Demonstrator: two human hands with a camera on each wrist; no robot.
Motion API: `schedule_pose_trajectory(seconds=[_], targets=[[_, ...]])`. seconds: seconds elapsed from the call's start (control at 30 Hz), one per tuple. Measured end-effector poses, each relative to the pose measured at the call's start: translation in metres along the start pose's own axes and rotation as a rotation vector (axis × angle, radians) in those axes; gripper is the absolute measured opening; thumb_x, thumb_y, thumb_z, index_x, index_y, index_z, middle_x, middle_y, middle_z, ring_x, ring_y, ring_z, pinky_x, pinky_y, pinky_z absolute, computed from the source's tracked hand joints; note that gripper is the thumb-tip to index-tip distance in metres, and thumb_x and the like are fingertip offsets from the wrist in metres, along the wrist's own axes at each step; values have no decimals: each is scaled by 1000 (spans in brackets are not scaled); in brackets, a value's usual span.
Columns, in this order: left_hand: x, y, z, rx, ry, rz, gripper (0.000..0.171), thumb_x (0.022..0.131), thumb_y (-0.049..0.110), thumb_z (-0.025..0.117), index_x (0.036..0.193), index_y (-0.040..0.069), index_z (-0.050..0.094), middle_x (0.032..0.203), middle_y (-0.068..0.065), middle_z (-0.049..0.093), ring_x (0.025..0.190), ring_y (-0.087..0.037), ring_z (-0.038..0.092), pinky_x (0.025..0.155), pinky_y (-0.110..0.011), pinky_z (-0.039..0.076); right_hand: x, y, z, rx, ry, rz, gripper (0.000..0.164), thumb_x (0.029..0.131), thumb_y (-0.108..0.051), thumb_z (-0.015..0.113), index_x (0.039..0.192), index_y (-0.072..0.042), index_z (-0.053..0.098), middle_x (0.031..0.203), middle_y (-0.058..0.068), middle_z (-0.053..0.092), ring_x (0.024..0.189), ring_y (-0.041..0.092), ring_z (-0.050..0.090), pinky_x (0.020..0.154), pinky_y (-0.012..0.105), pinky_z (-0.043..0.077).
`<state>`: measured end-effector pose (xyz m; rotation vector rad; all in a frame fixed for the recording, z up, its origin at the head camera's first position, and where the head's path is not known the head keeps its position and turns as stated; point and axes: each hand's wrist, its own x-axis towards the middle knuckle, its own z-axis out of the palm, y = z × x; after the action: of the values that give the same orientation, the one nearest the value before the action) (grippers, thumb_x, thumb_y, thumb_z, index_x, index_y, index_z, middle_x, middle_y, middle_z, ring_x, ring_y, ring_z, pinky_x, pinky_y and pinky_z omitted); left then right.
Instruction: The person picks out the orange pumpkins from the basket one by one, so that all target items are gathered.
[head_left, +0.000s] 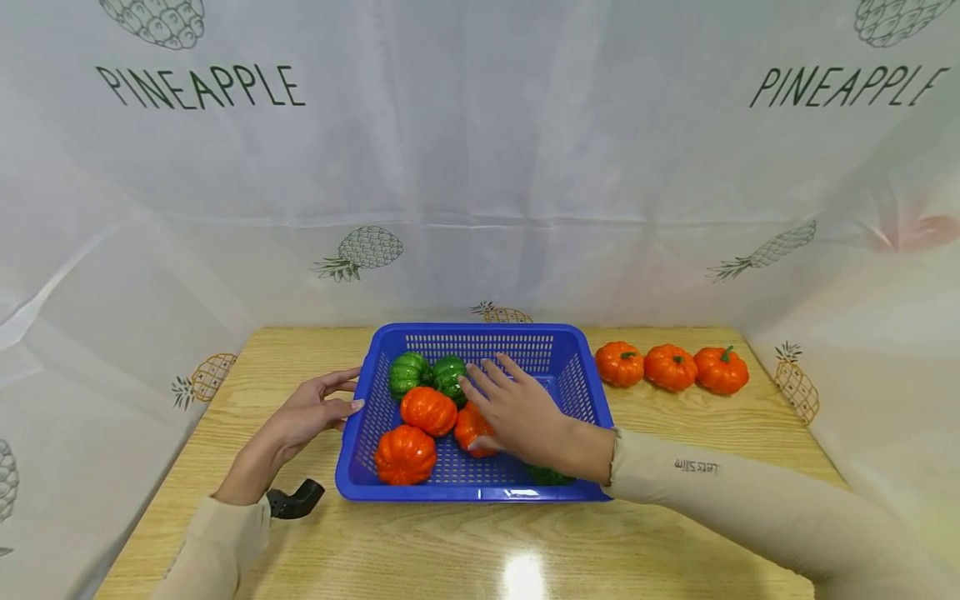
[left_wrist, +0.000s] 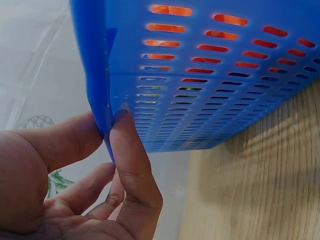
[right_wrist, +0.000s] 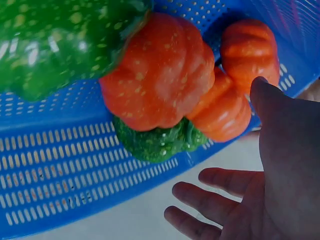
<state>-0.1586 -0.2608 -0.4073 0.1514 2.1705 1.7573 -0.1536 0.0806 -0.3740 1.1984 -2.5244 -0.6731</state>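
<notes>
A blue plastic basket (head_left: 408, 493) with slotted walls sits on the table. My left hand (head_left: 307, 412) pinches its left rim, thumb on one side and index finger (left_wrist: 132, 155) on the other. Over the basket's middle, my right hand (head_left: 521, 417) spreads its fingers and grips nothing. Beneath it an orange pumpkin (head_left: 468, 425) is partly covered. Two more orange pumpkins (head_left: 428, 411) lie to the left inside, with two green pumpkins (head_left: 408, 377) behind them. Under the right wrist shows part of another green pumpkin (head_left: 547, 477), which looms large (right_wrist: 55, 45) in the right wrist view.
Three orange pumpkins (head_left: 670, 367) stand in a row on the wooden table (head_left: 480, 542), right of the basket. A white curtain (head_left: 480, 167) printed with pineapples hangs behind and at the sides. A black curved device (head_left: 296, 500) is at the left wrist.
</notes>
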Motion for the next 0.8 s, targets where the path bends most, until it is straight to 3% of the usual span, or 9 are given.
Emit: schedule_pose_trajectory(seconds=[0.47, 0.8], targets=[[1, -1, 1, -4, -1, 6, 73, 103, 3, 62, 164, -10, 23, 146, -36, 40, 85, -14, 71, 77, -29, 63, 11, -14, 17, -22, 25, -31, 83, 95, -78, 53, 145, -12, 64, 135, 5, 70, 130, 25, 61, 119, 44, 42], [1, -2, 1, -6, 4, 8, 73, 103, 4, 62, 164, -9, 24, 144, -35, 41, 84, -14, 72, 77, -29, 63, 14, -17, 21, 6, -7, -34, 67, 89, -74, 67, 122, -16, 70, 117, -1, 73, 120, 22, 64, 117, 43, 45]])
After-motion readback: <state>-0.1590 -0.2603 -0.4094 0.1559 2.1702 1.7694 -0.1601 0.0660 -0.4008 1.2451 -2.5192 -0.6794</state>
